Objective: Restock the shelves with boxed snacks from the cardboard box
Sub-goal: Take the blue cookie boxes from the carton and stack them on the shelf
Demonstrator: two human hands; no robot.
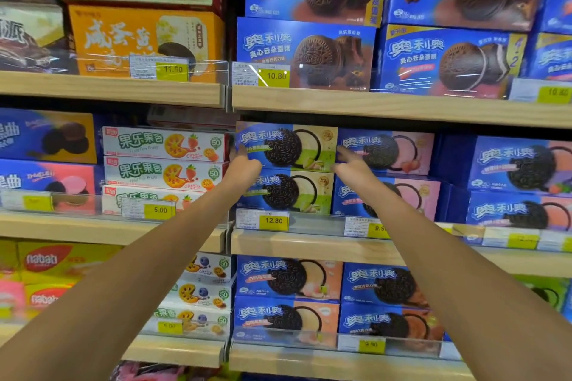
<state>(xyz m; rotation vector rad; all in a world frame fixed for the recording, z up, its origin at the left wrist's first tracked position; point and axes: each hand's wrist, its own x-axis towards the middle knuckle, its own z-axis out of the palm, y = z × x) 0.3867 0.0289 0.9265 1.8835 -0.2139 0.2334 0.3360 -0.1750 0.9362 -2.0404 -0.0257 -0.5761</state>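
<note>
A blue and green cookie box (288,147) lies on top of an identical box (286,192) on the middle shelf (309,246). My left hand (244,168) is at the top box's left end, thumb up along its edge and fingers curled against it. My right hand (351,165) is at the box's right end, with one straight finger touching that edge. Both arms reach up and forward from the bottom of the view. The cardboard box is out of view.
Pink cookie boxes (387,153) stand right of the green stack and white fruit-biscuit boxes (164,144) left of it. Above is a shelf (371,105) of blue cake boxes. Below is a lower shelf (340,360) with more cookie boxes. Clear price-tag rails front each shelf.
</note>
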